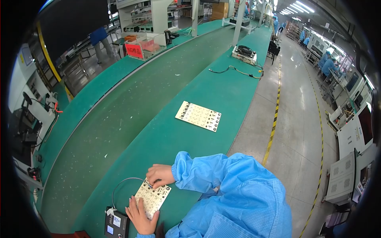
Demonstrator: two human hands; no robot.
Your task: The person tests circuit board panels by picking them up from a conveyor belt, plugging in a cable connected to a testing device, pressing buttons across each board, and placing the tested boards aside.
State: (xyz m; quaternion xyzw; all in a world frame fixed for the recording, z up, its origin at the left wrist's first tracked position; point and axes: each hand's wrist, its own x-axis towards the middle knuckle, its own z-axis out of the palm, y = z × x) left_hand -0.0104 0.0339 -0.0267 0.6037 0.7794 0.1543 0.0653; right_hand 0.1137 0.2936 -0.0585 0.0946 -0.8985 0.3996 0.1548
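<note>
Circuit board on tabletop, under left fingers, spread flat; right fingers pinched, apparently on cable. Step judged: applying cable end to board. Next move calls for firm left fingers.

Bright ceiling tubes, glare on floor, fisheye curvature, black corners

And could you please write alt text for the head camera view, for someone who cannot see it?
A worker's left hand rests on a pale circuit board on a green bench while the right hand is at its far end, where a cable from a black box reaches. A second board lies farther along, with a factory floor to the right.
</note>
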